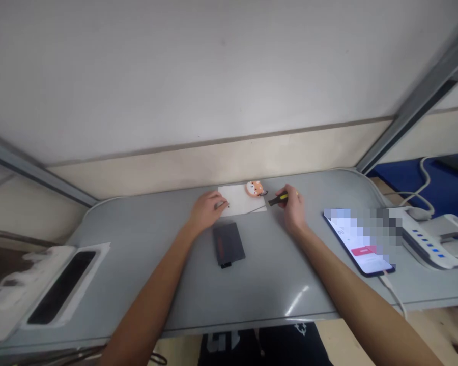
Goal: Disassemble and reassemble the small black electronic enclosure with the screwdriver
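In my right hand point(293, 207) is a screwdriver point(278, 199) with a black and yellow handle, its end pointing left. A thin dark line runs from near that end over a white sheet of paper point(234, 195); it may be the shaft. My left hand point(206, 209) rests at the sheet's left edge, fingers pinched around a small dark piece too small to name. On the sheet's right part sits a round orange and white animal-face item point(254, 188). Nearer to me, between my forearms, lies a flat dark rectangular case point(229, 243) with reddish markings and a small black piece at its front edge.
A lit phone point(361, 246) with a charging cable lies at the right, beside a white power strip point(427, 239). At the left, a black phone-shaped item point(63, 287) lies on a white base near white plugs. A wall backs the grey table point(137, 244), with metal posts at both sides.
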Available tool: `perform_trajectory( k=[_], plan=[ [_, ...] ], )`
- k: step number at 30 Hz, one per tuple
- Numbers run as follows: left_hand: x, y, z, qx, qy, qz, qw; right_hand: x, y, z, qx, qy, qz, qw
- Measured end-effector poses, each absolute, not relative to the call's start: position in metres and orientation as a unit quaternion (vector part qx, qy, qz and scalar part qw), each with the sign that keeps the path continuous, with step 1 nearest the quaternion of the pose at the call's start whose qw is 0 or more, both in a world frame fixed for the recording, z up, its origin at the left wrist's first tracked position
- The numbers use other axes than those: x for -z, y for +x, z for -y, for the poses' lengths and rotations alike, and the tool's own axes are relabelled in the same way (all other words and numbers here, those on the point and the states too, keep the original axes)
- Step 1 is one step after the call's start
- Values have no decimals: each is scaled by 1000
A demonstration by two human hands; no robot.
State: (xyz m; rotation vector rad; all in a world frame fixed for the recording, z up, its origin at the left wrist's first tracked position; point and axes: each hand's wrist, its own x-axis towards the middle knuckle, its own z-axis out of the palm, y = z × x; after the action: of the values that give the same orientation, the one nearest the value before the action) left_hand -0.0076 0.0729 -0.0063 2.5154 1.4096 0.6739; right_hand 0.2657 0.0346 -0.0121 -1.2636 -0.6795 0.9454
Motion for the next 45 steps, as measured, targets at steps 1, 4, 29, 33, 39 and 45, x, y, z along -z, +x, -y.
perform_trajectory(
  k=[1, 4, 29, 33, 39, 45],
  plan=[
    [6, -9, -79, -220, 850, -471, 88, 13, 266, -36, -416, -557, 297, 654],
    [7, -11, -89, -205, 859, -461, 88, 15, 268, -37, -414, -560, 292, 655],
    [-5, 20, 46, -142, 830, -468, 268, -31, 257, 18, -262, -421, 708, 502],
    [-15, 24, 27, -104, 853, -425, 284, -30, 254, 18, -234, -433, 707, 508],
    [-13, 16, 12, -120, 889, -367, 247, -25, 251, 15, -252, -476, 645, 542],
    [-2, 19, 24, -152, 878, -401, 215, -21, 264, 9, -237, -495, 623, 557]
  ],
)
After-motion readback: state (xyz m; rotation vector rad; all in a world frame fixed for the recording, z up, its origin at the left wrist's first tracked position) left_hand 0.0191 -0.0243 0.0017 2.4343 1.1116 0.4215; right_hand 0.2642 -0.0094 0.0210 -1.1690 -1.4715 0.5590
